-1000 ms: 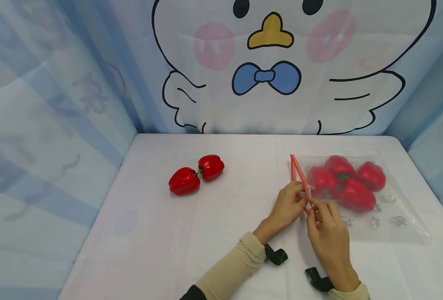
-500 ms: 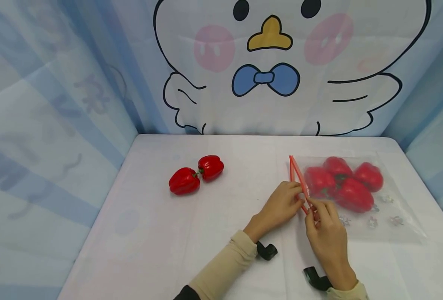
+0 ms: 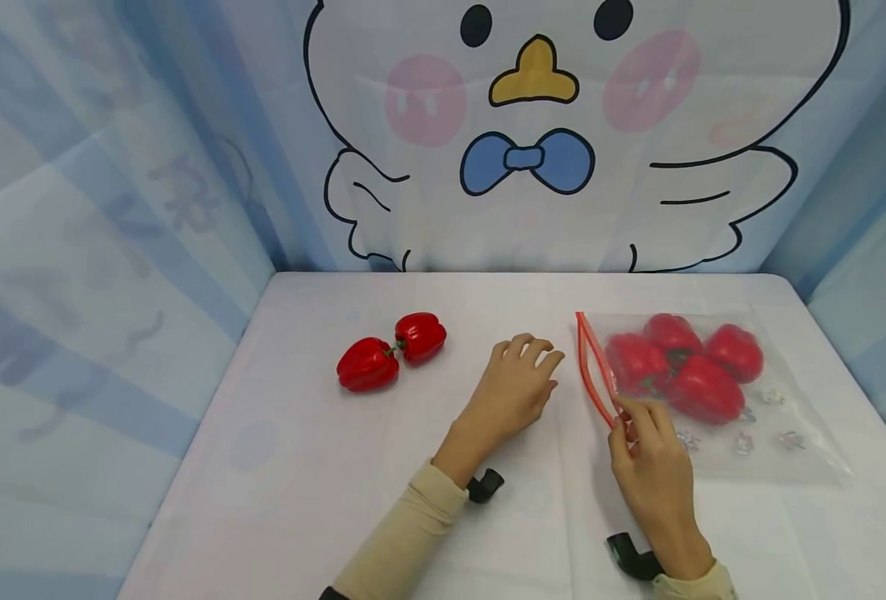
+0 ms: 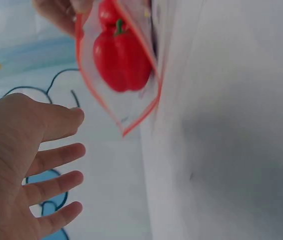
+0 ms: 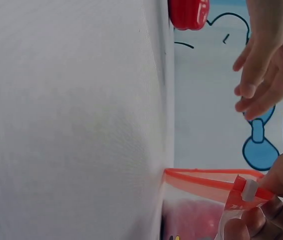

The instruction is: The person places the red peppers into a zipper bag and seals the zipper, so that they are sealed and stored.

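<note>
A clear zip bag (image 3: 788,392) with a red-orange rim lies on the right of the table, its mouth parted towards the left. Several red bell peppers (image 3: 705,390) are inside it. My right hand (image 3: 654,475) pinches the rim's near corner, beside a white slider (image 5: 249,190). Between the bag and two loose peppers, my left hand (image 3: 513,379) hovers with spread, slightly bent fingers and nothing in them. The two loose bell peppers, one nearer (image 3: 368,364) and one farther (image 3: 420,337), lie on the table's left, stems almost touching.
The white-covered table (image 3: 277,500) ends at a curtain backdrop (image 3: 533,225) printed with a cartoon character. Blue and white curtains (image 3: 112,292) stand along both sides. A black wrist device (image 3: 485,486) sits on the left wrist, another (image 3: 633,557) on the right.
My left hand has let go of the bag's rim and moved left, its fingers spreading. The bag's mouth has widened. My right hand keeps its pinch on the corner.
</note>
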Available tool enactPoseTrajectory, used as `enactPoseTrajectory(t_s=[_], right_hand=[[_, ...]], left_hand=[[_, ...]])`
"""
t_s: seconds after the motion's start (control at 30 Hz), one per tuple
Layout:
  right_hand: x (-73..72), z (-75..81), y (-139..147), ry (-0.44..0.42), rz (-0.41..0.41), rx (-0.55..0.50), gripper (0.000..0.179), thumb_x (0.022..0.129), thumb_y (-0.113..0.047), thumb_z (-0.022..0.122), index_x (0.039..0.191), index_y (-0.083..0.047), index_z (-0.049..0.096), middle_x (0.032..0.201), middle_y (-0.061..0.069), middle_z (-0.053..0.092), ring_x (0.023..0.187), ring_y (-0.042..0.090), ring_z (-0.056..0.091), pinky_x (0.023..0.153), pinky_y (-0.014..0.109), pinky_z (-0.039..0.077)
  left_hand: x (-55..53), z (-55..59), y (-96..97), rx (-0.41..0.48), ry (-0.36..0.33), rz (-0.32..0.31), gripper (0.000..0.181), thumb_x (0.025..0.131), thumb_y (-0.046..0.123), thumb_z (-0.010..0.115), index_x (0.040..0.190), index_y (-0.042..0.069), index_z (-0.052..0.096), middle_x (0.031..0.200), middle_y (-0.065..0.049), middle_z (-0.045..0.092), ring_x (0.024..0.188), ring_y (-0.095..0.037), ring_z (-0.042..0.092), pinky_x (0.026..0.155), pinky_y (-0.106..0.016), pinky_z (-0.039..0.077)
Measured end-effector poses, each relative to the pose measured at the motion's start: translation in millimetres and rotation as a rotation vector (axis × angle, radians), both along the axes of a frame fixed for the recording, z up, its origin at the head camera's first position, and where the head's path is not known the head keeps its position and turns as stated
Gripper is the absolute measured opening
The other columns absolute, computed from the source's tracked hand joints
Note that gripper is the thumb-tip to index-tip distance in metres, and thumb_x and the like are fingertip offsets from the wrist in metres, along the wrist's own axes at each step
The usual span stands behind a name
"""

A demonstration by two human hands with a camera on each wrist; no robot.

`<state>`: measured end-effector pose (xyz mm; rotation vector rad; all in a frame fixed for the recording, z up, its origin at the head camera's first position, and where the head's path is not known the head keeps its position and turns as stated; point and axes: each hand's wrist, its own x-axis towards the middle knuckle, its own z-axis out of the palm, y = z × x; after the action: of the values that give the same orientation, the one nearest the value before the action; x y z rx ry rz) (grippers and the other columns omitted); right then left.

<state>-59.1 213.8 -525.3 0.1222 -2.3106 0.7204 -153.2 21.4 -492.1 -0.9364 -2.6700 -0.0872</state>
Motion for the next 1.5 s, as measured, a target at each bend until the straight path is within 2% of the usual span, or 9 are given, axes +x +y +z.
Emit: enactPoseTrajectory(t_s=[0.13, 0.37, 0.6, 0.77, 0.93, 1.17, 1.33, 1.5], right_hand=[[0.6, -1.3, 0, 0.011, 0.004, -0.004, 0.036, 0.081, 0.011, 0.072, 0.115, -0.002, 0.076, 0.091, 0.012, 0.064, 0.065, 0.016, 0.055, 0.053, 0.019, 0.043], [0.4, -2.0, 0, 0.007, 0.007, -0.008, 0.037, 0.081, 0.010, 0.073, 0.115, -0.002, 0.076, 0.093, 0.012, 0.065, 0.065, 0.016, 0.056, 0.054, 0.018, 0.044], [0.6, -0.2, -1, -0.003, 0.004, -0.010, 0.037, 0.081, 0.011, 0.072, 0.115, -0.002, 0.076, 0.091, 0.011, 0.064, 0.065, 0.014, 0.054, 0.053, 0.018, 0.041], [0.9, 0.7, -1, -0.012, 0.001, -0.012, 0.037, 0.081, 0.011, 0.072, 0.115, -0.002, 0.076, 0.091, 0.011, 0.063, 0.065, 0.014, 0.054, 0.053, 0.019, 0.041], [0.5, 0.9, -1, -0.011, -0.002, -0.005, 0.036, 0.082, 0.010, 0.071, 0.116, -0.003, 0.076, 0.090, 0.011, 0.063, 0.065, 0.014, 0.054, 0.052, 0.021, 0.041], [0.2, -0.2, 0, -0.005, 0.003, -0.009, 0.036, 0.082, 0.010, 0.071, 0.115, -0.003, 0.076, 0.091, 0.011, 0.064, 0.065, 0.015, 0.055, 0.053, 0.021, 0.042], [0.2, -0.8, 0, -0.001, 0.002, -0.007, 0.036, 0.081, 0.010, 0.071, 0.115, -0.003, 0.076, 0.091, 0.011, 0.065, 0.066, 0.015, 0.055, 0.053, 0.021, 0.042], [0.3, -0.6, 1, -0.007, -0.004, -0.008, 0.037, 0.081, 0.011, 0.072, 0.115, -0.003, 0.076, 0.092, 0.011, 0.065, 0.066, 0.015, 0.055, 0.055, 0.020, 0.042]], left_hand=[[-1.9, 7.4, -20.5, -0.018, 0.014, 0.056, 0.043, 0.103, 0.038, 0.063, 0.143, 0.022, 0.057, 0.141, 0.002, 0.061, 0.136, -0.022, 0.053, 0.112, -0.043, 0.049], [-9.7, 18.3, -58.0, 0.021, 0.016, 0.148, 0.052, 0.101, 0.039, 0.066, 0.146, 0.018, 0.055, 0.143, -0.004, 0.061, 0.136, -0.026, 0.054, 0.110, -0.045, 0.051], [-18.1, 19.1, -94.3, 0.099, -0.014, 0.203, 0.056, 0.098, 0.035, 0.071, 0.147, 0.014, 0.054, 0.143, -0.007, 0.059, 0.136, -0.029, 0.052, 0.112, -0.049, 0.049], [-20.2, 24.8, -116.7, 0.162, -0.118, 0.275, 0.062, 0.093, 0.032, 0.078, 0.148, 0.016, 0.054, 0.147, -0.008, 0.056, 0.140, -0.031, 0.047, 0.113, -0.054, 0.047], [-20.9, 31.4, -138.3, 0.195, -0.243, 0.348, 0.063, 0.093, 0.031, 0.079, 0.149, 0.019, 0.053, 0.152, -0.010, 0.051, 0.146, -0.035, 0.040, 0.117, -0.061, 0.042], [-21.4, 30.2, -169.0, 0.204, -0.436, 0.448, 0.069, 0.094, 0.031, 0.077, 0.155, 0.018, 0.048, 0.158, -0.015, 0.044, 0.152, -0.040, 0.029, 0.122, -0.067, 0.031], [-23.0, 30.1, -187.5, 0.214, -0.588, 0.510, 0.077, 0.093, 0.033, 0.075, 0.159, 0.016, 0.040, 0.162, -0.020, 0.037, 0.153, -0.045, 0.027, 0.119, -0.071, 0.034], [-27.3, 25.6, -205.2, 0.274, -0.708, 0.501, 0.084, 0.092, 0.032, 0.075, 0.162, 0.015, 0.032, 0.163, -0.023, 0.034, 0.152, -0.049, 0.027, 0.114, -0.071, 0.040]])
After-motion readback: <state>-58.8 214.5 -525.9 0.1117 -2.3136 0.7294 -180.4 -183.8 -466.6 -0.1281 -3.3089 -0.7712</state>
